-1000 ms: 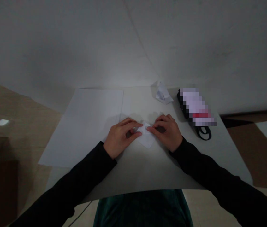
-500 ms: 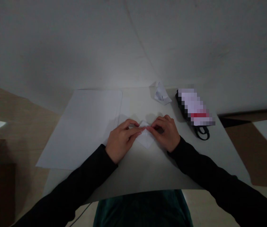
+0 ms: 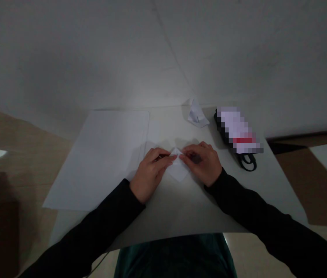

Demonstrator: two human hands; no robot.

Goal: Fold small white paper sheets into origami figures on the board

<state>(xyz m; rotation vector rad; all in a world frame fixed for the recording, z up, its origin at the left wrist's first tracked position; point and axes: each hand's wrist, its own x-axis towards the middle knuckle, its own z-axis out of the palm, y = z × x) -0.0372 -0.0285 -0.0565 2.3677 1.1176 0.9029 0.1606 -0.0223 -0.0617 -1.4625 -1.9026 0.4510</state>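
A small folded piece of white paper (image 3: 180, 172), diamond-shaped with one corner toward me, lies at the middle of the white table. My left hand (image 3: 151, 172) pinches its left side between thumb and fingers. On the opposite side my right hand (image 3: 202, 162) grips it the same way, its thumb pressing near the centre. Both thumbs almost meet on the upper part of the paper. The fingers hide its left and right corners. Behind the right hand stands a folded paper boat (image 3: 197, 115), close to the wall.
Large white paper sheets (image 3: 102, 154) cover the table's left side. At the right lies a dark case (image 3: 220, 127) with a strap loop and a blurred-out top. A wall (image 3: 123, 58) rises along the table's (image 3: 166, 216) back edge.
The thumbs have drawn slightly apart along the paper, and the fingers have closed in on its sides. The folded paper stays in about the same place.
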